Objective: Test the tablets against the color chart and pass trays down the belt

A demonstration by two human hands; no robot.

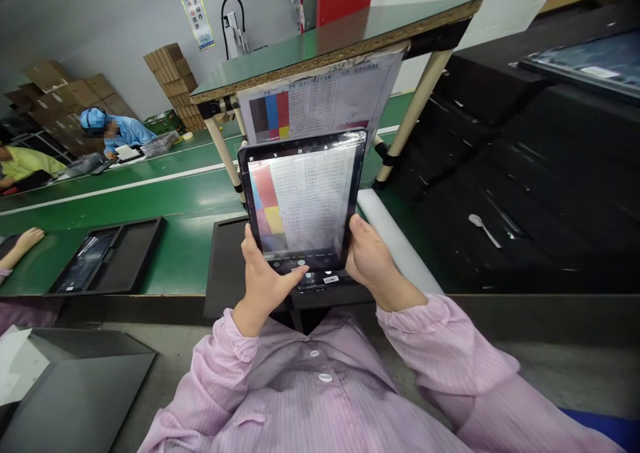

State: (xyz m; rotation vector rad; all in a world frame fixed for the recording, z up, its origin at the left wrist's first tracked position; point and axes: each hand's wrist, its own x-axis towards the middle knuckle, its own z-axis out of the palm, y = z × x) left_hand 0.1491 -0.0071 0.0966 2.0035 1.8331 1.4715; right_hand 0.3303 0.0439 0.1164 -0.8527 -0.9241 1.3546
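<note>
A tablet (310, 206) is held up in front of me, its lit screen showing a camera picture of a printed colour sheet. My left hand (267, 276) grips its lower left edge, with the thumb over the bottom of the screen near the round shutter button. Wrapped round the lower right edge is my right hand (370, 253), its thumb on the frame. Behind the tablet, the printed sheet (320, 99) with colour blocks hangs under a raised shelf. Below lies a black tray (227, 253), partly hidden by my left hand and the tablet.
The raised shelf (340, 36) stands on pipe legs over a green bench (190, 199). Left, another black tray (135, 253) holds a dark-screened device, near a co-worker's hand (31, 238). Stacked black trays (540, 166) rise at right, a white spoon (484, 229) on them. Two people sit across the line.
</note>
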